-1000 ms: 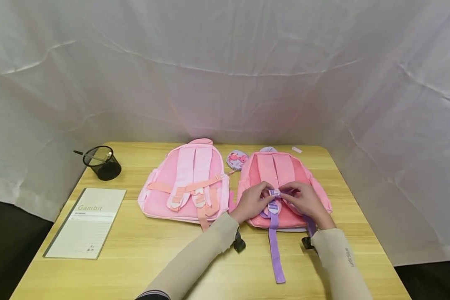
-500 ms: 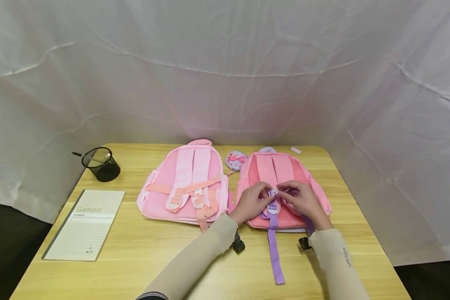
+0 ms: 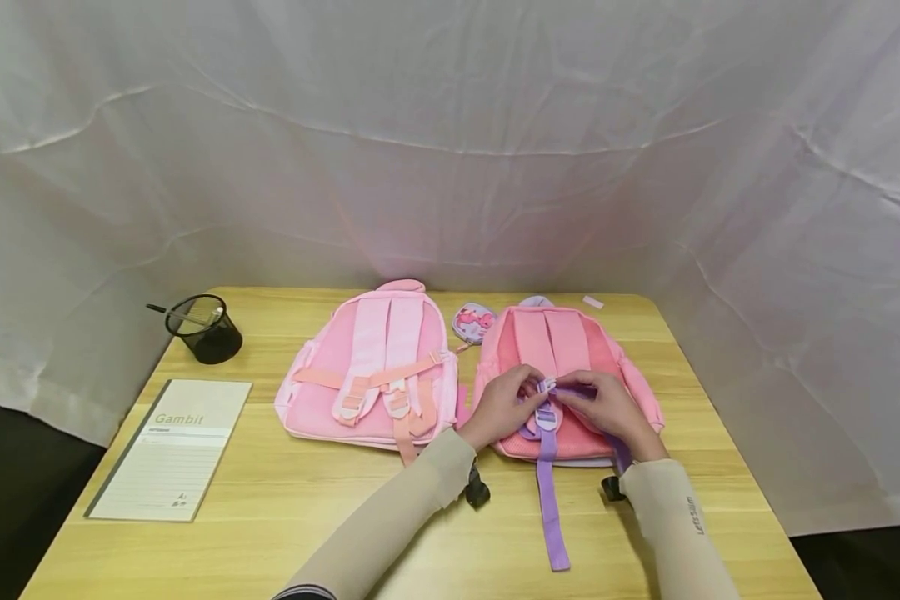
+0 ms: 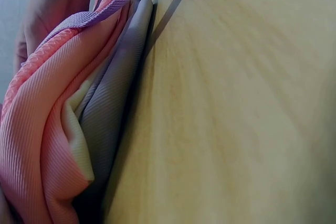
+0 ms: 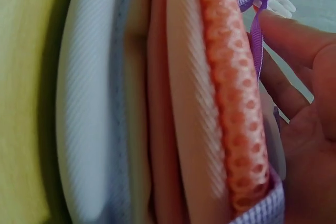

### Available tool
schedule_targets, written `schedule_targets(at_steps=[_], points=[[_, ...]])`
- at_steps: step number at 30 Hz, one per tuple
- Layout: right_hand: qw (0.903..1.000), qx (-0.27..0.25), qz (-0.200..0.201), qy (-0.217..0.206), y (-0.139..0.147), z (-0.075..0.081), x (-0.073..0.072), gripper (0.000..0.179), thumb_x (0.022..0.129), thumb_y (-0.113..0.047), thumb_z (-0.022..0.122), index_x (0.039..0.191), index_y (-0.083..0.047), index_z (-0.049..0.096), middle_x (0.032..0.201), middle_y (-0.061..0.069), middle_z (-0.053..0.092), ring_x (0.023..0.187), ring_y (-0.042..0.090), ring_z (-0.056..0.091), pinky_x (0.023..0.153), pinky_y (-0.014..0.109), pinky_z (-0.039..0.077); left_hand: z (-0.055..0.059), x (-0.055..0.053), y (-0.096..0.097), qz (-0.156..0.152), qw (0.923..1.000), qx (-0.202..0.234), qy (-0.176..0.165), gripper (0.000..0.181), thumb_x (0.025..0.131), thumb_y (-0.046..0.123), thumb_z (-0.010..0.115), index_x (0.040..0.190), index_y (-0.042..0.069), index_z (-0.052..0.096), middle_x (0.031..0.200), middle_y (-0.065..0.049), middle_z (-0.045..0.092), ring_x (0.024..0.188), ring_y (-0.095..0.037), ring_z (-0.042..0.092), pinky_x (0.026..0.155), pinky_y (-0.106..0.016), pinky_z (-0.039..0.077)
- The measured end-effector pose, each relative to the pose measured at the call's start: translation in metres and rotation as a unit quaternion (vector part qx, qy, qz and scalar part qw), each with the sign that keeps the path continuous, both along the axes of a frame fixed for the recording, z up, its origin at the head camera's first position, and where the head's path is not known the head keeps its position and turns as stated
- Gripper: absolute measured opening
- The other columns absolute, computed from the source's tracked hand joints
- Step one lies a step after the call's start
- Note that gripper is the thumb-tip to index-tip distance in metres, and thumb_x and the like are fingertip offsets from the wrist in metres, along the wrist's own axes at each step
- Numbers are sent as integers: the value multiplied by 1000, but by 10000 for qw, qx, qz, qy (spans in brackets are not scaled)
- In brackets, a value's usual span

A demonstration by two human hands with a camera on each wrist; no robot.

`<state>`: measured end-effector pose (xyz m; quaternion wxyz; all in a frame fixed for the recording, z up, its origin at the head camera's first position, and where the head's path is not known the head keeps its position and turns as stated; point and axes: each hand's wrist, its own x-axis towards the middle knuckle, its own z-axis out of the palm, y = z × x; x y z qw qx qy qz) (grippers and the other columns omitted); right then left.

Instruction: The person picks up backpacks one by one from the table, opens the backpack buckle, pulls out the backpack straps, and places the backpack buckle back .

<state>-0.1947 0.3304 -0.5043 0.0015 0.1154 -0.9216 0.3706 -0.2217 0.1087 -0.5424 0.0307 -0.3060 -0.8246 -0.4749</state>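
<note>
A coral-pink backpack (image 3: 603,354) lies with its shoulder straps up, right of the table's middle. Over its lower back, both hands meet at a small white plastic buckle (image 3: 546,385) on purple webbing. My left hand (image 3: 504,406) pinches the buckle from the left. From the right, my right hand (image 3: 609,408) pinches the purple strap (image 5: 256,40) right at the buckle, whose white prongs show in the right wrist view. Fingers partly hide the join. Below them, a white strap adjuster (image 3: 546,417) carries a loose purple strap end that hangs down onto the table.
A paler pink backpack (image 3: 330,358) with orange straps lies to the left. A round purple pouch (image 3: 473,322) sits between the bags. At far left are a black mesh pen holder (image 3: 213,337) and a notebook (image 3: 171,450). Pale curtains (image 3: 450,167) enclose the table (image 3: 285,517).
Both hands stay in nearly the same place. The buckle, level and more visible a second ago, is now tilted and more covered by the fingertips, with the right fingers slightly closer in.
</note>
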Motion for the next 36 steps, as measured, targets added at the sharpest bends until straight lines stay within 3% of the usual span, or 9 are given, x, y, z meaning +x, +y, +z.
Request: schedule_targets(at_steps=[6,20,25,31,36], points=[[9997,-131,38,184,0,-2,0,19,94,-26,78,111,-18,79,108,-1,78,104,18,72,92,27,55,-3,-1,1,14,10000,8,-16,22,100,24,71,118,15,65,101,3,70,88,-1,63,82,-15,51],[9996,-203,70,165,-6,-1,-2,28,96,-28,76,120,-12,76,115,3,77,105,20,71,91,27,56,-5,1,1,58,9996,62,-264,24,99,25,72,120,16,66,104,3,73,88,-1,65,82,-17,52],[9997,-242,-7,-86,-1,4,-4,33,94,-32,78,121,-13,75,116,5,77,105,21,70,87,24,55,-1,0,0,-5,9992,164,-351,24,99,23,72,121,14,66,106,0,75,88,-1,67,83,-16,53],[9998,-10,-79,-168,7,4,-6,18,96,-27,76,109,-15,79,109,2,78,101,16,69,88,24,52,-1,0,0,-61,9990,192,-387,25,99,22,71,122,13,67,106,-1,75,88,-1,68,83,-15,53],[9997,-147,-82,-176,5,4,-7,10,95,-22,77,102,-16,80,103,1,78,100,15,70,89,25,53,-2,0,1,-52,9989,205,-411,25,99,24,72,121,14,66,105,1,75,88,0,67,82,-16,53]])
